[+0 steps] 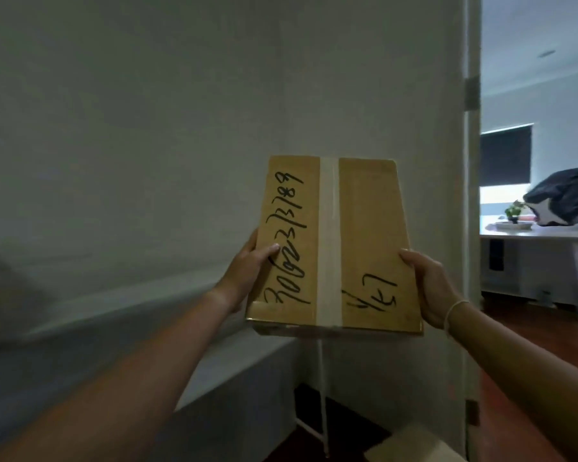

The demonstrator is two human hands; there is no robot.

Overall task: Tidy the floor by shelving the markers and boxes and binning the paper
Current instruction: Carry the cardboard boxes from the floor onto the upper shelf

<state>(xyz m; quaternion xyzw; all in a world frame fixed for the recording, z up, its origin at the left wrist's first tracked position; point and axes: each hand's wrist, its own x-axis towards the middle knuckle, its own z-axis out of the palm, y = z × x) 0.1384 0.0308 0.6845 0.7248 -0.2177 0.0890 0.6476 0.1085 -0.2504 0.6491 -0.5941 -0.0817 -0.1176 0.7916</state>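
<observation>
A brown cardboard box [364,235], sealed with a strip of pale tape and marked with black handwriting, is held up in front of me at chest height. My left hand [244,275] grips its left edge, thumb on top. My right hand [431,288] grips its right edge; a thin band circles that wrist. The box hangs above the end of a white shelf surface [121,345] that runs along the wall on the left. No markers or paper show in this view.
A white wall fills the view ahead. A thin white frame leg [322,395] stands below the box. Another pale box [414,445] lies on the dark wood floor. An open doorway on the right shows a white table [541,235] and a person's hand holding dark cloth [568,198].
</observation>
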